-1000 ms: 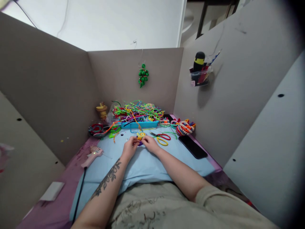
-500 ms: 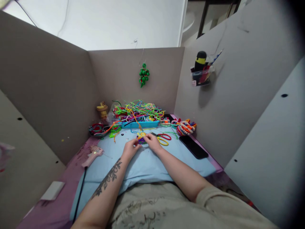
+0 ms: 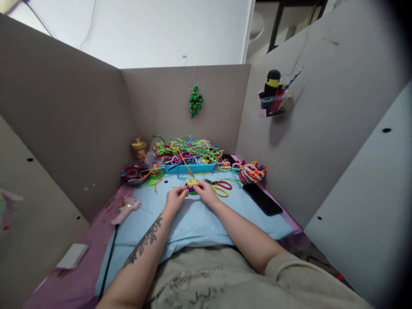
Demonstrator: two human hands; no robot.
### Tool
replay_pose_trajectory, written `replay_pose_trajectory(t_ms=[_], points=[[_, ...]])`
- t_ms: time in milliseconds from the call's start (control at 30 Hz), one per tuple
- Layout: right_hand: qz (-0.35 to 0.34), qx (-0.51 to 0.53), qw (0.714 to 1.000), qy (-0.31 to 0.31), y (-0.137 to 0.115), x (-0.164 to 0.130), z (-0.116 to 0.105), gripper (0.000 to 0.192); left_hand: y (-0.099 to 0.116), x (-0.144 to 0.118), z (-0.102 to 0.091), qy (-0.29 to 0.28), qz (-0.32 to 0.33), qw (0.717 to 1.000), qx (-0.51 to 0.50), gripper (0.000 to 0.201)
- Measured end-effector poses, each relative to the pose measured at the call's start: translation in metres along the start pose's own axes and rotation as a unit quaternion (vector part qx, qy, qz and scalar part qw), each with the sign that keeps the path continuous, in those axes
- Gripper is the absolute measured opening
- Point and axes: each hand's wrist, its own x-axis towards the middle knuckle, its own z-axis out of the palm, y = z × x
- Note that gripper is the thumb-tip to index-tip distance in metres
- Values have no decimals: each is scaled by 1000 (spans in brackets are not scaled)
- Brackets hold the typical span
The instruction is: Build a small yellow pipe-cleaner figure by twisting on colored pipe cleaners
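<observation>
Both of my hands meet over a light blue mat [image 3: 193, 223]. My left hand [image 3: 174, 200] and my right hand [image 3: 205, 193] pinch a small coiled pipe-cleaner piece [image 3: 191, 183], yellow with purple and green, from either side. Just right of my right hand lie scissors [image 3: 219, 186] with red and yellow handles. Behind the hands, a blue tray [image 3: 189, 167] is heaped with bright pipe cleaners [image 3: 186, 151].
A pink glue gun [image 3: 125, 209] lies left on the purple table with its black cord running toward me. A black phone [image 3: 262, 198] lies right. Finished coiled pieces [image 3: 252, 172], a dark bowl [image 3: 132, 175] and a yellow figure [image 3: 139, 148] stand at the back. Grey partitions enclose three sides.
My hands have stayed at the small piece, turning it slightly between the fingertips; the view has shifted a little.
</observation>
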Motion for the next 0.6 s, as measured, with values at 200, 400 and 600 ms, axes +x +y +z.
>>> replay_pose_trajectory(t_ms=[200,400,600], points=[[7,28,999,-17,-4,-1,1,20,6,-2,-2,-4,39,999,-24,26],[-6,7,1000,-17,-6,-3,2,18,-1,1,0,-10,40,998,-38,24],[-9,1,1000,3,-7,-2,0,19,2,0,0,-25,8,1000,-9,21]])
